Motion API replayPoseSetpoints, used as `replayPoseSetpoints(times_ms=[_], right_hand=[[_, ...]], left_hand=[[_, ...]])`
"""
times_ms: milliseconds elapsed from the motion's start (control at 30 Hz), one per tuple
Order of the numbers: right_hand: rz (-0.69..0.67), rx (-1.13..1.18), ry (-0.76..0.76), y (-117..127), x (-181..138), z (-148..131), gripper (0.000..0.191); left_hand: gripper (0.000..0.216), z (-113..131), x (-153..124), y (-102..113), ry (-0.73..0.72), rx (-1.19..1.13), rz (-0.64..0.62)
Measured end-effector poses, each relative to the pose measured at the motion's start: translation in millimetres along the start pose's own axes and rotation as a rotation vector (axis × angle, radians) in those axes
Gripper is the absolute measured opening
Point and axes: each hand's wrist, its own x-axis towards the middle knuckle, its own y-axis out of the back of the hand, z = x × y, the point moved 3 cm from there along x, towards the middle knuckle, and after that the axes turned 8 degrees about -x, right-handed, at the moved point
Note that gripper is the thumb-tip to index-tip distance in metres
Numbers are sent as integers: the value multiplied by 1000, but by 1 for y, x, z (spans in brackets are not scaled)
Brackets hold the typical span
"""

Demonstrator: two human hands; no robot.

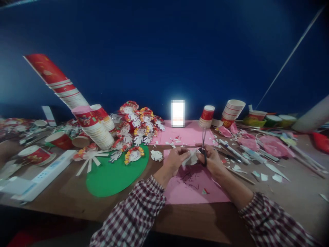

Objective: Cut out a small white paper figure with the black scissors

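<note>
Head view: brown flat counter (190, 218)
Left hand (177, 159): pinches small white paper (190, 159)
Right hand (211, 162): grips black-handled metal scissors (204, 156)

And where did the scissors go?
In the head view, right of centre, the scissors are in the person's right hand, blades up, beside the white paper and above the pink sheet.

Loose, dark maroon-and-white checked sleeves (131, 214), gathered cuffs (157, 187) with ruffled edges, bare fingers (183, 157)
</note>
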Motion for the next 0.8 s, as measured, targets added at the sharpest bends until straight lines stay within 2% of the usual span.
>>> replayPoseSetpoints(times_ms=[267, 500, 800], right_hand=[[-6, -27, 6, 0, -1, 0, 51], [-32, -77, 54, -1, 0, 4, 46], [-63, -76, 76, -2, 1, 10, 45]], left_hand=[[22, 2, -1, 0, -100, 106, 24], [28, 4, -5, -7, -40, 40, -35], [23, -3, 0, -1, -60, 140, -63]])
